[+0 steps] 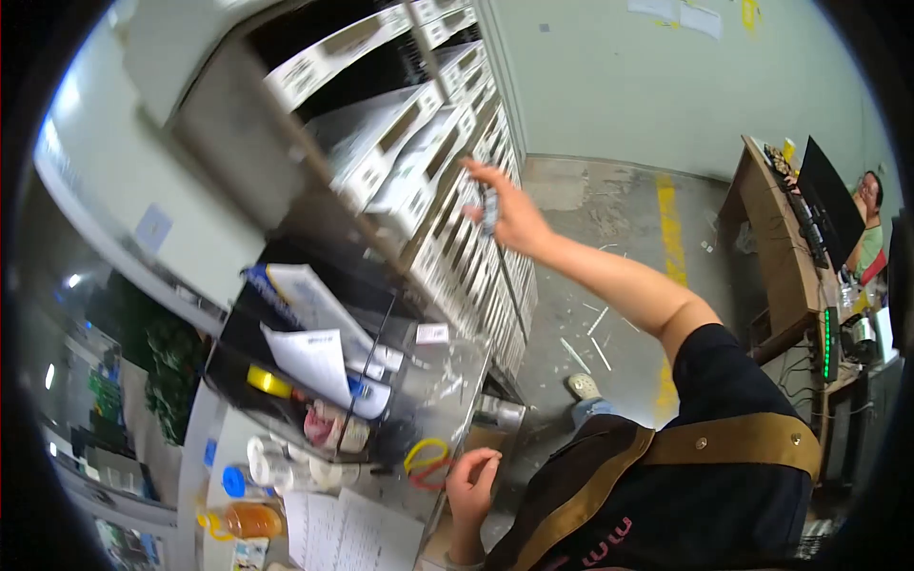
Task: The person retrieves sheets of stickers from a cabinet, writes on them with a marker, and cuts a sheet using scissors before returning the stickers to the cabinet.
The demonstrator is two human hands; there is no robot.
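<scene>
My right hand (519,219) reaches out to the tall rack of white trays (409,205), its fingers in front of the tray fronts. A small grey-and-dark object (490,209) is held between its thumb and fingers; its kind is blurred. My left hand (471,485) hangs low by the edge of the cluttered table, fingers loosely curled and apart, with nothing visible in them. Close beside it on the table lie a yellow ring (426,455) and a red ring (433,474). Labels with dark codes mark the tray fronts.
A dark wire basket (228,357) on the table holds papers and yellow tape (269,382). Written sheets (357,533) and an amber bottle (252,521) lie nearer. White strips litter the floor (619,285). Another person (868,214) is behind a monitor (830,200) on the right.
</scene>
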